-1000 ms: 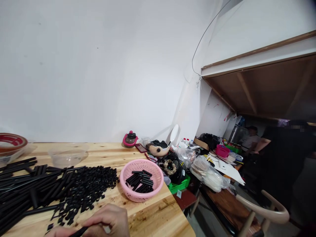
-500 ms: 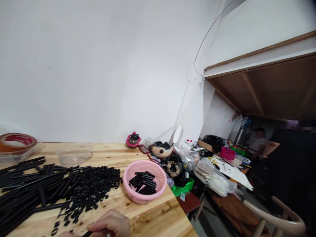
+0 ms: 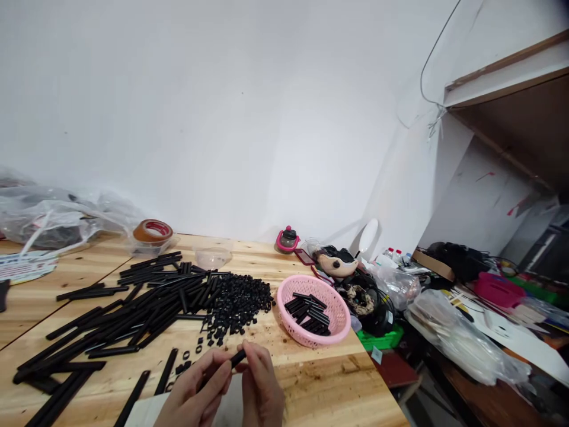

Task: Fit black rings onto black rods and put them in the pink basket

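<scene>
My left hand [image 3: 198, 388] pinches a black tube [image 3: 237, 358] at the front of the wooden table. My right hand [image 3: 262, 382] has its fingers closed around the other end of the same tube, close to the left fingertips. Below the hands lies a pale flat sheet or board [image 3: 149, 410], partly hidden. Beyond them spreads a heap of small black pieces [image 3: 240, 299], with long black tubes [image 3: 151, 308] to its left. A pink basket [image 3: 344, 317] holding short black tubes stands to the right of the hands.
A tape roll [image 3: 152, 231] rests on a clear container near the wall. Plastic bags [image 3: 48, 216] lie at the far left. A pink-handled jar [image 3: 288, 239] stands at the back. Bags and a green crate [image 3: 382, 339] crowd the right side.
The view has swung left and down, so the scene sits further right and more of the table's left side shows. Both hands are now higher in view, together on a black tube.
</scene>
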Demonstrator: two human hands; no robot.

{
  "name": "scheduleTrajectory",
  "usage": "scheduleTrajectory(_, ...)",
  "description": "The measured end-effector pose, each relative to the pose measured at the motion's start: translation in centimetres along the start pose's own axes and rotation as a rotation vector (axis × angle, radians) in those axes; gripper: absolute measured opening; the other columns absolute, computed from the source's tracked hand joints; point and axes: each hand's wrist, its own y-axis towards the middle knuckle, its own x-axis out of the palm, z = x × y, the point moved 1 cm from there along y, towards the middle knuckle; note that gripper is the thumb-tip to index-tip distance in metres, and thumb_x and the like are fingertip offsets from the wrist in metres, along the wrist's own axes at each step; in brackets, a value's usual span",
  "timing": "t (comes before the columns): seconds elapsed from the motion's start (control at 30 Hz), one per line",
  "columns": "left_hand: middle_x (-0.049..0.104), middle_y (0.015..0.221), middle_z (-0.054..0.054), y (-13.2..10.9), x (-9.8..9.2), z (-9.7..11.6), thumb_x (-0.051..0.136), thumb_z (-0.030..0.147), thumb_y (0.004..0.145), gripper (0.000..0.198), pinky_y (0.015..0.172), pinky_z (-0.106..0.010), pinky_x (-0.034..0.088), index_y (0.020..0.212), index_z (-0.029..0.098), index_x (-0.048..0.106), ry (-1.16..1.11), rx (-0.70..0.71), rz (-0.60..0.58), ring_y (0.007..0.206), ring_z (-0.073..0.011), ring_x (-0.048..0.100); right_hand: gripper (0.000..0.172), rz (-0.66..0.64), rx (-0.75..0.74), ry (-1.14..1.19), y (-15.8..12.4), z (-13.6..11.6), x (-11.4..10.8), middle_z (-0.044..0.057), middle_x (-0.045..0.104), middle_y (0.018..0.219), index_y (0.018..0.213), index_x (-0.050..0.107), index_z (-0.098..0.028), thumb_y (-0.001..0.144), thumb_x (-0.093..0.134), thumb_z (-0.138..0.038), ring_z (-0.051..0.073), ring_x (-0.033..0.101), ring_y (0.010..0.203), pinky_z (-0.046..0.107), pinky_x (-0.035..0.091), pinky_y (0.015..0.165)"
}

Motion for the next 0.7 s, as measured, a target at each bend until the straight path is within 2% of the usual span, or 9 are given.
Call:
scheduleTrajectory(0.07, 0.044, 0.057, 0.007, 0.2, 0.0, -0.3, 0.080, 0.062, 0.059, 0.050, 0.037, -0.012, 0.015, 0.080, 0.021, 0.061, -0.004, 0.023, -0.008, 0.040, -0.0018, 0.024, 0.037, -0.025, 0.021, -0.003, -0.4, 0.3, -0.1, 0.008, 0.061, 0.124, 0.136, 0.053, -0.038, 0.103, 0.038, -0.030, 0.023, 0.063, 0.107, 0.036, 0.057, 0.081)
scheduleTrajectory(0.2, 0.045, 0.058, 0.008, 1.2, -1.2, -1.4, 0.075, 0.068, 0.061, 0.055, 0.034, -0.012, 0.012, 0.079, 0.019, 0.057, 0.021, 0.048, -0.083, 0.038, -0.0009, 0.020, 0.038, -0.170, 0.084, 0.019, -0.2, 0.2, -1.0, 0.008, 0.060, 0.126, 0.136, 0.054, -0.035, 0.102, 0.039, -0.027, 0.022, 0.061, 0.110, 0.036, 0.056, 0.086)
scheduleTrajectory(0.3, 0.045, 0.058, 0.009, 1.4, -2.2, -1.8, 0.071, 0.068, 0.067, 0.052, 0.033, -0.012, 0.013, 0.079, 0.019, 0.055, 0.085, 0.069, -0.060, 0.038, -0.0010, 0.019, 0.039, -0.286, 0.111, 0.004, 0.2, -0.3, -1.5, 0.008, 0.060, 0.124, 0.137, 0.053, -0.033, 0.102, 0.039, -0.023, 0.020, 0.063, 0.106, 0.034, 0.056, 0.087)
scheduleTrajectory(0.47, 0.044, 0.058, 0.009, 0.6, -2.5, -1.7, 0.064, 0.060, 0.077, 0.043, 0.033, -0.013, 0.016, 0.082, 0.018, 0.056, 0.226, 0.120, -0.064, 0.038, -0.0021, 0.023, 0.040, -0.343, 0.130, -0.055, -0.1, -0.9, -1.5, 0.010, 0.061, 0.125, 0.137, 0.054, -0.031, 0.101, 0.039, -0.022, 0.021, 0.063, 0.108, 0.034, 0.056, 0.090)
scheduleTrajectory(0.6, 0.049, 0.063, 0.007, 0.4, -2.5, -0.7, 0.058, 0.055, 0.081, 0.037, 0.033, -0.013, 0.023, 0.084, 0.019, 0.052, 0.304, 0.142, -0.075, 0.040, -0.0049, 0.038, 0.040, -0.352, 0.195, -0.022, -0.6, -0.5, -1.8, 0.009, 0.057, 0.133, 0.139, 0.052, -0.033, 0.100, 0.044, -0.031, 0.023, 0.060, 0.115, 0.036, 0.055, 0.093)
scheduleTrajectory(0.7, 0.060, 0.071, 0.003, 0.6, -3.0, 0.2, 0.059, 0.054, 0.080, 0.035, 0.034, -0.015, 0.033, 0.085, 0.022, 0.048, 0.382, 0.114, -0.095, 0.047, -0.0114, 0.055, 0.035, -0.317, 0.254, 0.013, -0.4, -0.4, -2.4, 0.008, 0.061, 0.128, 0.132, 0.059, -0.034, 0.099, 0.045, -0.034, 0.022, 0.061, 0.113, 0.037, 0.055, 0.091)
